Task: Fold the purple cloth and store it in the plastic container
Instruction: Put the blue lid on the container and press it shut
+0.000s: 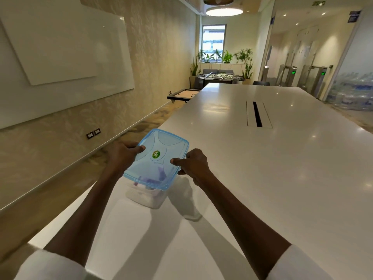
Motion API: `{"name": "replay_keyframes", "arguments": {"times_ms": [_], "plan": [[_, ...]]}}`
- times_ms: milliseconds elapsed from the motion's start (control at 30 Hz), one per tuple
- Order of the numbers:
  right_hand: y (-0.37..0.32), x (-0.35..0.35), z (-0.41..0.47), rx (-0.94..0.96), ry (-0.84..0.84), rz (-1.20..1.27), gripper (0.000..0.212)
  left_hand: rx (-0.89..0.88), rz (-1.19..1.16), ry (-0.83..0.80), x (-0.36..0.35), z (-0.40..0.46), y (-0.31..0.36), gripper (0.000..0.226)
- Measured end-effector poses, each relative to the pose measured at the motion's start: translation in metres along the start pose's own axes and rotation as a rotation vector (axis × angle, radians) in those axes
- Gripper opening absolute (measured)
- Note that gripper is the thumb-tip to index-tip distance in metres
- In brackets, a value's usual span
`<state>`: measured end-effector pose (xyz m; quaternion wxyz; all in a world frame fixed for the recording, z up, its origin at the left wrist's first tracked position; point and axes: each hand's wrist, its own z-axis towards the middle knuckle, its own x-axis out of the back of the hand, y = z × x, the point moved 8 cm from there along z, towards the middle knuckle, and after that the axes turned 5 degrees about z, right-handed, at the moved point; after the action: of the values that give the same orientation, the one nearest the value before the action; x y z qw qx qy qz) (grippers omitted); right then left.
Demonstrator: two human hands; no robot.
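A long, glossy white table (262,158) runs away from the camera through a bright room, with a narrow black cable slot (257,114) set into its top well beyond the container. Left of the table, a large white wall board (66,47) hangs on a pale leaf-patterned wall. Past the table's far end stand a dark foosball table (219,76), a row of green potted plants (228,56) and a window (213,38); a round ceiling lamp (224,11) glows overhead.

Near the table's near left corner sits a clear rectangular plastic container (148,198), its base resting on the white top. The purple cloth (155,176) lies inside it, seen only dimly through the translucent blue rectangular lid (159,158), which carries a green oval sticker (155,154) at its centre. The lid tilts above the container, its near edge low over the rim; whether it touches the rim cannot be told.

The left hand (123,154) clasps the lid's left edge, thumb pressed on top and fingers curled beneath. The right hand (193,164) pinches the lid's right edge the same way, thumb on top. Both bare forearms reach forward from white sleeves (50,265) and converge on the lid.
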<state>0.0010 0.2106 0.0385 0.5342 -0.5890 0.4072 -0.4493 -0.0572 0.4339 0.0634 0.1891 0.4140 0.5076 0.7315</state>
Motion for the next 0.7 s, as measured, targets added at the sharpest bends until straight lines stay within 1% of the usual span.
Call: {"name": "replay_keyframes", "arguments": {"times_ms": [100,200,267,367,433,533,567,700], "plan": [[-0.001,-0.015,-0.002,0.004,-0.029,0.008,0.039,0.016,0.021,0.069,0.009,0.008,-0.016,0.040],[0.002,-0.026,-0.003,-0.002,-0.039,-0.003,0.039,0.018,0.054,0.103,0.014,0.013,-0.024,0.044],[0.003,-0.031,-0.002,-0.010,-0.039,0.000,0.034,0.018,0.070,0.107,0.015,0.017,-0.027,0.043],[0.003,-0.035,0.000,-0.015,-0.043,0.006,0.036,0.004,0.090,0.113,0.015,0.020,-0.029,0.038],[0.003,-0.036,0.001,-0.001,-0.050,-0.007,0.033,-0.010,0.099,0.103,0.013,0.022,-0.032,0.032],[0.003,-0.035,0.001,0.020,-0.040,-0.029,0.040,-0.004,0.092,0.076,0.007,0.024,-0.040,0.014],[0.003,-0.034,0.001,0.028,-0.035,-0.033,0.041,-0.010,0.116,0.081,0.006,0.024,-0.041,0.012],[0.002,-0.033,-0.001,0.043,-0.027,-0.021,0.040,-0.008,0.175,0.101,0.003,0.024,-0.046,0.034]]}}
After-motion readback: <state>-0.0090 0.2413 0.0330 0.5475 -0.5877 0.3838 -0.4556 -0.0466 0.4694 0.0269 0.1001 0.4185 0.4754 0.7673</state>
